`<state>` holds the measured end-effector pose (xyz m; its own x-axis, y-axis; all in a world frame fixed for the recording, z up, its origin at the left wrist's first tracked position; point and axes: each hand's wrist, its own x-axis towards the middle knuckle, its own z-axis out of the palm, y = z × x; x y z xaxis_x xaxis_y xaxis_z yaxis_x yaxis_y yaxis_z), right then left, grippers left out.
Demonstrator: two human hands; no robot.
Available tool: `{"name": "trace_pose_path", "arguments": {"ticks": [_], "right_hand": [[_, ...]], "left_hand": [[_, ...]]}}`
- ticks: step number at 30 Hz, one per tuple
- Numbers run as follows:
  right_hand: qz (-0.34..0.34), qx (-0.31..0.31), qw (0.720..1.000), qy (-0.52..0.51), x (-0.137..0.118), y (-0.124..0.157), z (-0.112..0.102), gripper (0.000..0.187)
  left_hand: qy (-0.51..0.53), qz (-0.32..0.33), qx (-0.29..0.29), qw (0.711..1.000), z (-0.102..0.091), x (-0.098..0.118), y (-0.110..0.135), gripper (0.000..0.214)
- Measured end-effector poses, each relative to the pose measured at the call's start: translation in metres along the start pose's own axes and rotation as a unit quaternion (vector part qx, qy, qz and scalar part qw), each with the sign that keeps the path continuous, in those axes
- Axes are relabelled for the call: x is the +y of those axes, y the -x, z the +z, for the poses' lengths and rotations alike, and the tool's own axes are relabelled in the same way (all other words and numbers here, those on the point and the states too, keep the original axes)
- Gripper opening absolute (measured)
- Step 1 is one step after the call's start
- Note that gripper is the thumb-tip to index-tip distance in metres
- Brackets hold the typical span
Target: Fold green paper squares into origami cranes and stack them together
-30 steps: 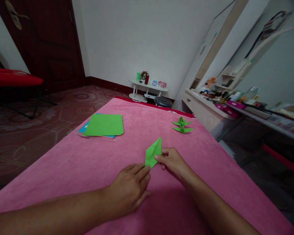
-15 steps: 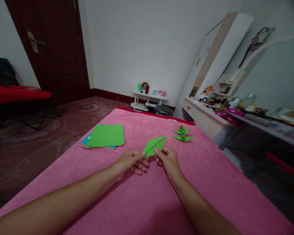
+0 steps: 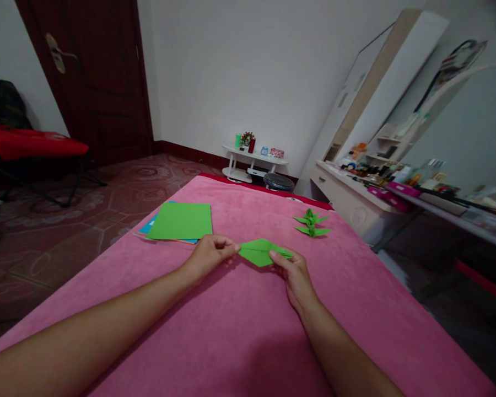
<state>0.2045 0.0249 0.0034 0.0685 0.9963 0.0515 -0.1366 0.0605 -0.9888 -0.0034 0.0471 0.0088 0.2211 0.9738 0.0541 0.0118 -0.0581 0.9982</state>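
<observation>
A green folded paper (image 3: 257,252), diamond-shaped with a crease along its middle, is held between both hands just above the pink cloth. My left hand (image 3: 213,253) pinches its left tip between thumb and fingers. My right hand (image 3: 294,270) grips the right part, thumb on top and fingers underneath, near the split, narrow end. Two small green origami cranes (image 3: 311,223), or similar folded figures, stand close together beyond my right hand. Past my left hand lies a stack of square paper (image 3: 181,221), green on top with blue edges showing below.
The pink cloth (image 3: 240,342) covers the surface under my hands. A white low stand (image 3: 254,156) with small items is by the far wall. On the right is a dresser (image 3: 351,190) crowded with bottles; at left, a red chair (image 3: 33,144) and a dark door.
The folded paper has turned so its long axis lies nearly level. My left hand has shifted up and left to its left tip; my right hand now holds the split end.
</observation>
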Motion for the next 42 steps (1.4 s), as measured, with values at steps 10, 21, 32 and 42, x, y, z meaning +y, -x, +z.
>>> {"name": "trace_pose_path", "arguments": {"ticks": [10, 21, 32, 42], "right_hand": [[0.035, -0.038, 0.999, -0.012, 0.001, 0.003, 0.001, 0.016], [0.019, -0.033, 0.999, 0.012, 0.004, 0.005, 0.000, 0.017], [-0.141, -0.059, 0.979, 0.134, -0.004, 0.008, 0.007, 0.013], [-0.337, -0.113, 0.870, 0.341, 0.004, -0.003, -0.011, 0.038]], "left_hand": [[0.180, 0.008, 0.028, 0.983, -0.004, 0.000, 0.001, 0.033], [0.122, 0.062, 0.060, 0.989, 0.000, 0.002, 0.006, 0.030], [0.074, 0.053, 0.072, 0.993, -0.009, -0.005, -0.002, 0.022], [-0.168, 0.265, -0.041, 0.949, -0.021, -0.011, -0.005, 0.021]]}}
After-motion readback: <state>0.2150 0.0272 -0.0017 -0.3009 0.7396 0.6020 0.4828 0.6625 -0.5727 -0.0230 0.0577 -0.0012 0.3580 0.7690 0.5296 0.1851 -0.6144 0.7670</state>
